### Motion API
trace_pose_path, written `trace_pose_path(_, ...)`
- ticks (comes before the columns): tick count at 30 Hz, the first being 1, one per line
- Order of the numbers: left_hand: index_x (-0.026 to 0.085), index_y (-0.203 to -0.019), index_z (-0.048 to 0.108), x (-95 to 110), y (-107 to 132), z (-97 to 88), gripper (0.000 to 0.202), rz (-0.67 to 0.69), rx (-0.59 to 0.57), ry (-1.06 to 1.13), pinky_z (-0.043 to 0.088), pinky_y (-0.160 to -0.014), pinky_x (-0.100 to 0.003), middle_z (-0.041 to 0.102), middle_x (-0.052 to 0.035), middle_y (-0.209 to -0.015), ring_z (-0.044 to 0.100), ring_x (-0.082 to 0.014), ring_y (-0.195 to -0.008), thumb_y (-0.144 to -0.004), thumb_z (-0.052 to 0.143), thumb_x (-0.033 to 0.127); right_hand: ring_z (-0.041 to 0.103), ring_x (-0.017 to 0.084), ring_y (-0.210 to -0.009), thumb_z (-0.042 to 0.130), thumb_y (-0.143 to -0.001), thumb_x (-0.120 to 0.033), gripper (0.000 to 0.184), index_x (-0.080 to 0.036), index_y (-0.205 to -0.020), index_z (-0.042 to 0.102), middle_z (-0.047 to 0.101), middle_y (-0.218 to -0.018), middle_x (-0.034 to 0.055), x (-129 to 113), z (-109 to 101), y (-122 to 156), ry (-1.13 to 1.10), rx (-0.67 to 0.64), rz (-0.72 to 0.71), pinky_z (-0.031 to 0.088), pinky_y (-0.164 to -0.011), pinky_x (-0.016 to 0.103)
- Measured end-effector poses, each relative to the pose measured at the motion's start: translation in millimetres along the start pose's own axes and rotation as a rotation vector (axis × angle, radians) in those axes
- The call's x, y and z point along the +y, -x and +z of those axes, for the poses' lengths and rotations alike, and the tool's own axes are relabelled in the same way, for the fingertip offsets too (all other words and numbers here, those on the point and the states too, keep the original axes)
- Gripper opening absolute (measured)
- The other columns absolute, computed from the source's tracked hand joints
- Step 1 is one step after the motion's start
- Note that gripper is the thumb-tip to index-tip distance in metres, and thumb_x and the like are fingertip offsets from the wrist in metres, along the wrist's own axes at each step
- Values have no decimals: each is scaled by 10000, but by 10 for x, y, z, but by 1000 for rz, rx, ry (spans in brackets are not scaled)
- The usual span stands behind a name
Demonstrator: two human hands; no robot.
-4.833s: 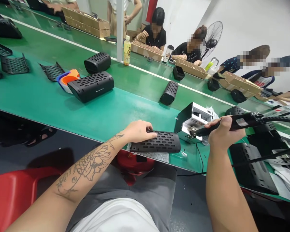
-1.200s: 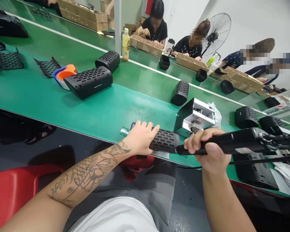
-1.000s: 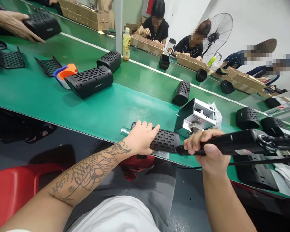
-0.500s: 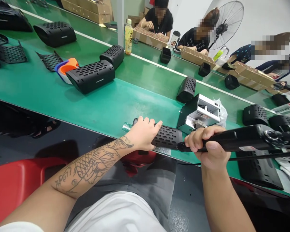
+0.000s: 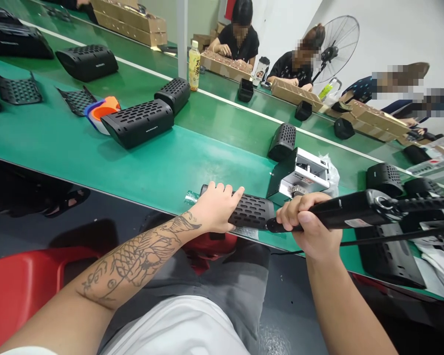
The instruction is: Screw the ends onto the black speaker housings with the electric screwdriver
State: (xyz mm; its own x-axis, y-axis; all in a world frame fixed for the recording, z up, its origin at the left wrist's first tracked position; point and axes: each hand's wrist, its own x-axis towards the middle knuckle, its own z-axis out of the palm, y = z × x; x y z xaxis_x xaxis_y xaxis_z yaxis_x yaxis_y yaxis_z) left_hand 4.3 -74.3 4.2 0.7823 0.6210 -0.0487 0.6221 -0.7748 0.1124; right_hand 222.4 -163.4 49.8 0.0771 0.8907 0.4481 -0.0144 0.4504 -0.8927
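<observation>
My left hand [image 5: 215, 207] is wrapped over a black perforated speaker shell [image 5: 252, 211] lying at the near edge of the green bench [image 5: 177, 162]. My right hand [image 5: 306, 222] grips a black electric screwdriver [image 5: 350, 211] held level, its tip against the shell's right end. A cable runs from the tool off to the right. Just behind the shell stands a black and silver metal box [image 5: 298, 175].
More black speaker shells lie along the belt: one large [image 5: 137, 122], one behind it [image 5: 173, 93], one upright [image 5: 282, 141]. An orange and blue part [image 5: 101, 109], grille panels [image 5: 18, 89] and a drink bottle [image 5: 194, 65] sit further left. Several people work opposite at cardboard trays [image 5: 295, 92].
My hands, the shell and the screwdriver keep their hold and place over the last second. A co-worker's hand set a large black shell on the far left of the belt and withdrew.
</observation>
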Motion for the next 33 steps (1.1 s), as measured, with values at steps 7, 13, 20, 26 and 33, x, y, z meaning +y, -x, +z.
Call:
trace_pose_path(7, 47, -1828, 418, 88, 26, 90, 1115, -41, 49, -2, 461, -1110, -587, 718, -305, -1466, 682, -473, -1283, -952, 864, 574, 549, 151, -421, 957, -891, -453, 230, -269, -937, 829, 628, -573, -63, -174, -386, -264, 8, 197, -115, 568, -471, 345)
trace_pose_path(13, 145, -1804, 498, 37, -13, -25, 1068, -86, 19, 80, 509, -1099, -526, 752, -250, -1476, 728, -451, -1305, -978, 808, 746, 586, 166, -481, 882, -902, -222, 248, -259, -744, 694, 611, -566, -38, 228, -988, -706, 327, 616, -313, 552, -494, 361)
trace_pose_path(20, 223, -1444, 833, -297, -229, -204, 624, -245, -67, 252, 608, -1001, -448, 856, -150, -1403, 823, -376, -1232, -1198, 375, 568, 556, 168, -438, 889, -896, -300, 292, -262, -736, 648, 591, -557, -51, 338, -914, -576, 324, 619, -214, 540, -443, 355)
trace_pose_path(26, 256, -1177, 926, -304, -246, -171, 640, -248, -83, 278, 612, -946, -419, 915, -132, -1203, 859, -363, -1113, -1163, 389, 605, 557, 170, -399, 967, -800, -421, 294, -232, -813, 742, 626, -552, -49, -195, -335, -371, 123, 497, -235, 571, -421, 342)
trace_pose_path(33, 252, -1132, 927, -311, -252, -156, 645, -238, -58, 282, 611, -930, -415, 917, -145, -1224, 860, -368, -1141, -1160, 394, 614, 649, 167, -456, 960, -949, -497, 289, -264, -1010, 801, 703, -642, -50, -153, 380, -219, -74, 96, -189, 651, -497, 349)
